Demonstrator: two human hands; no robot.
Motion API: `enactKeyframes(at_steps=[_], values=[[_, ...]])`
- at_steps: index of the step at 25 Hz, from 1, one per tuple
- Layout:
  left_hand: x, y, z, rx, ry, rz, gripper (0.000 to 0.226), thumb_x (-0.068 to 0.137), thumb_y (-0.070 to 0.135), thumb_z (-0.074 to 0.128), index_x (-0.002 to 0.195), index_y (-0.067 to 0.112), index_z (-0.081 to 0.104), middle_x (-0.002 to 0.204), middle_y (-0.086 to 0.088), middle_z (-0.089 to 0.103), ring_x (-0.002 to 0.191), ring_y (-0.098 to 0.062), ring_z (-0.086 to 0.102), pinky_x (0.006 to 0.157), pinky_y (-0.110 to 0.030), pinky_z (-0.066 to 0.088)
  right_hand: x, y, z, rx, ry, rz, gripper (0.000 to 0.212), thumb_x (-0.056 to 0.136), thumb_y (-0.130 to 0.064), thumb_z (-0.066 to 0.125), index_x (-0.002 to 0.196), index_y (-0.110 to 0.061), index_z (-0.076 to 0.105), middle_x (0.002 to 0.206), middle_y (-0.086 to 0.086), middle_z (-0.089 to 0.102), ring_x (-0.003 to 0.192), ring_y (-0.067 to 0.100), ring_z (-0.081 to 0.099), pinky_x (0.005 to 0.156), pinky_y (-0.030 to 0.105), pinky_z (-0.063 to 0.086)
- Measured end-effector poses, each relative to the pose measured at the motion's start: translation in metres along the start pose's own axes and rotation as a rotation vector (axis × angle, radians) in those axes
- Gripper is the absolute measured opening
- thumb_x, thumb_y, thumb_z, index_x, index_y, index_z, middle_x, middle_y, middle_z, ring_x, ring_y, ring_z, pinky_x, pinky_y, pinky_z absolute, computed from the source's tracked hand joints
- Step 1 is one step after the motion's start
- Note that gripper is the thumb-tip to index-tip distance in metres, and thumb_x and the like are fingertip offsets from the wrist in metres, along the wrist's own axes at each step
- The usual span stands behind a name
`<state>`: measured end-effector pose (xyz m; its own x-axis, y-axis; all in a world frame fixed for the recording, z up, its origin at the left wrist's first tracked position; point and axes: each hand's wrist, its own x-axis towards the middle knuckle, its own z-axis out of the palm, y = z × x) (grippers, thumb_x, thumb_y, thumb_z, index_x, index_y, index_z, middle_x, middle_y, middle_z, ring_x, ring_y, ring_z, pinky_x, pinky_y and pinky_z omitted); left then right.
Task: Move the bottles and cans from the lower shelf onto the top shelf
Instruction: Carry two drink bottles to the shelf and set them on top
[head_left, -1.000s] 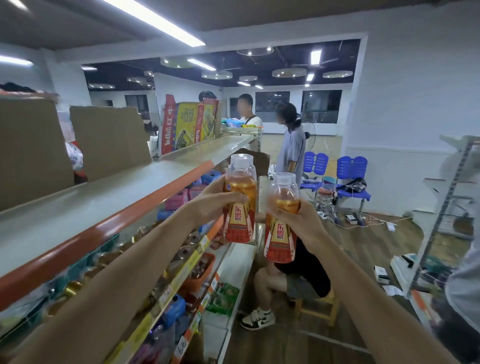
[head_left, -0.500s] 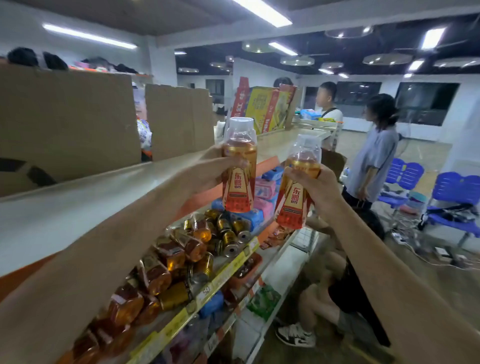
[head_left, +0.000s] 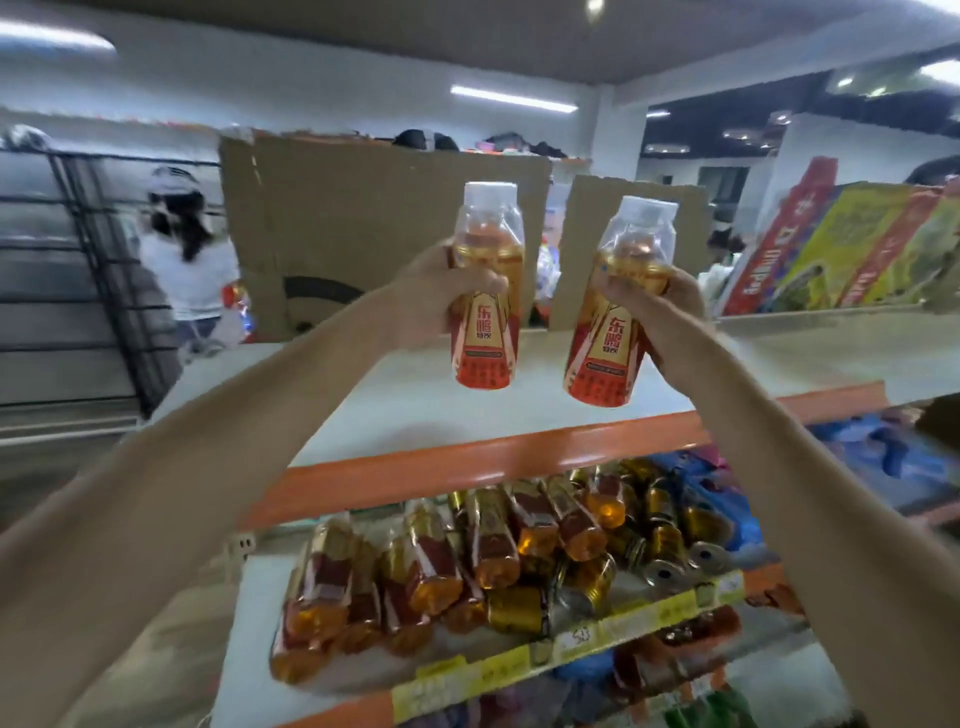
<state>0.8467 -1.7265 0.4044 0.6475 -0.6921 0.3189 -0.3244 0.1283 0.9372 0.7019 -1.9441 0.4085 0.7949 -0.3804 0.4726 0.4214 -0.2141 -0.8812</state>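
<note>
The left hand (head_left: 436, 299) grips the left bottle (head_left: 487, 332) round its shoulder, fingers curled across the front. The right hand (head_left: 672, 322) grips the right bottle (head_left: 605, 353) the same way. That makes two bottles in hand, one each.

Each is clear plastic with a white cap and a red and gold label, and amber drink reaches up to the shoulder. The left one is upright. The right one tilts, its cap leaning right. Both are held over the top shelf (head_left: 415, 415), near its orange front edge, apart from each other, and their bases appear clear of the board.

Two cardboard sheets (head_left: 374, 223) stand along the back edge of that shelf, and coloured cartons (head_left: 852, 244) lean at its right end.

On the lower shelf (head_left: 457, 686), more bottles (head_left: 431, 571) of the same kind lie on their sides in a heap at the left and middle, bases toward the front edge. Gold cans (head_left: 665, 551) lie beside them to the right. Blur prevents a count of either.

A person (head_left: 187, 260) in a white top stands beyond the left end.
</note>
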Motion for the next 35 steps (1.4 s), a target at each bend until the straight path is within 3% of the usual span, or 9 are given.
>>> enactKeyframes(at_steps=[3,7,10,13,21,27,29,32,35], values=[[-0.036,0.011,-0.044,0.091,0.099,-0.039,0.033,0.082,0.016,0.073,0.114,0.020,0.063,0.099,0.000,0.070,0.112,-0.036,0.064,0.099,-0.058,0.048,0.019,0.010,0.060,0.070,-0.112,0.000,0.012,0.081,-0.011,0.077,0.090,-0.017,0.071,0.081,-0.001,0.073,0.081,0.022,0.072,0.076,0.040,0.060],[-0.081,0.013,-0.110,0.050,0.199,-0.066,0.028,0.086,0.003,0.065,0.112,0.010,0.057,0.088,-0.002,0.064,0.090,-0.019,0.068,0.080,-0.038,0.057,0.034,0.022,0.147,0.130,-0.257,0.035,0.016,0.081,-0.014,0.077,0.095,-0.016,0.068,0.079,-0.003,0.073,0.076,0.016,0.073,0.067,0.033,0.059],[-0.102,0.009,-0.140,0.057,0.261,-0.088,0.048,0.083,0.005,0.069,0.127,0.007,0.050,0.096,-0.007,0.062,0.096,-0.021,0.067,0.084,-0.037,0.055,0.042,0.029,0.190,0.157,-0.370,0.059,0.019,0.082,-0.015,0.076,0.098,-0.015,0.066,0.081,-0.003,0.074,0.077,0.017,0.074,0.067,0.031,0.058],[-0.106,0.003,-0.161,0.080,0.359,-0.103,0.032,0.087,0.000,0.063,0.115,0.014,0.056,0.093,-0.006,0.064,0.092,-0.018,0.068,0.083,-0.036,0.056,0.052,0.042,0.221,0.132,-0.450,0.090,0.024,0.079,-0.018,0.078,0.099,-0.017,0.065,0.087,0.001,0.074,0.083,0.020,0.074,0.072,0.035,0.059],[-0.068,-0.026,-0.175,0.020,0.481,-0.109,0.051,0.083,0.003,0.070,0.128,0.010,0.047,0.097,-0.008,0.067,0.096,-0.023,0.069,0.085,-0.041,0.056,0.084,0.076,0.252,0.171,-0.393,0.153,0.037,0.076,-0.028,0.082,0.106,-0.016,0.064,0.087,0.001,0.075,0.085,0.023,0.074,0.068,0.034,0.059],[-0.053,-0.031,-0.178,0.105,0.456,-0.167,0.065,0.076,0.022,0.077,0.133,0.016,0.045,0.118,-0.013,0.066,0.107,-0.027,0.068,0.093,-0.053,0.053,0.102,0.082,0.241,-0.019,-0.573,0.160,0.070,0.060,-0.031,0.087,0.121,-0.022,0.054,0.105,-0.001,0.074,0.092,0.014,0.073,0.077,0.034,0.059],[-0.058,-0.028,-0.181,0.165,0.422,-0.179,0.074,0.074,0.024,0.080,0.136,0.017,0.041,0.120,-0.010,0.065,0.109,-0.024,0.067,0.093,-0.048,0.054,0.100,0.087,0.233,-0.077,-0.588,0.157,0.069,0.060,-0.024,0.088,0.119,-0.025,0.051,0.106,-0.004,0.072,0.093,0.011,0.072,0.077,0.030,0.058],[-0.069,-0.029,-0.182,0.281,0.436,-0.202,0.068,0.080,0.010,0.077,0.136,0.017,0.040,0.116,-0.001,0.064,0.107,-0.014,0.065,0.090,-0.034,0.056,0.097,0.093,0.231,-0.128,-0.550,0.172,0.057,0.068,-0.019,0.088,0.115,-0.022,0.054,0.108,-0.004,0.070,0.096,0.013,0.069,0.079,0.032,0.059],[-0.075,-0.033,-0.174,0.430,0.473,-0.194,0.062,0.079,0.005,0.078,0.130,0.018,0.046,0.103,0.012,0.062,0.091,0.006,0.063,0.071,-0.016,0.055,0.100,0.090,0.234,-0.149,-0.546,0.164,0.058,0.068,-0.016,0.089,0.117,-0.018,0.057,0.108,-0.001,0.071,0.095,0.015,0.070,0.076,0.032,0.060]])
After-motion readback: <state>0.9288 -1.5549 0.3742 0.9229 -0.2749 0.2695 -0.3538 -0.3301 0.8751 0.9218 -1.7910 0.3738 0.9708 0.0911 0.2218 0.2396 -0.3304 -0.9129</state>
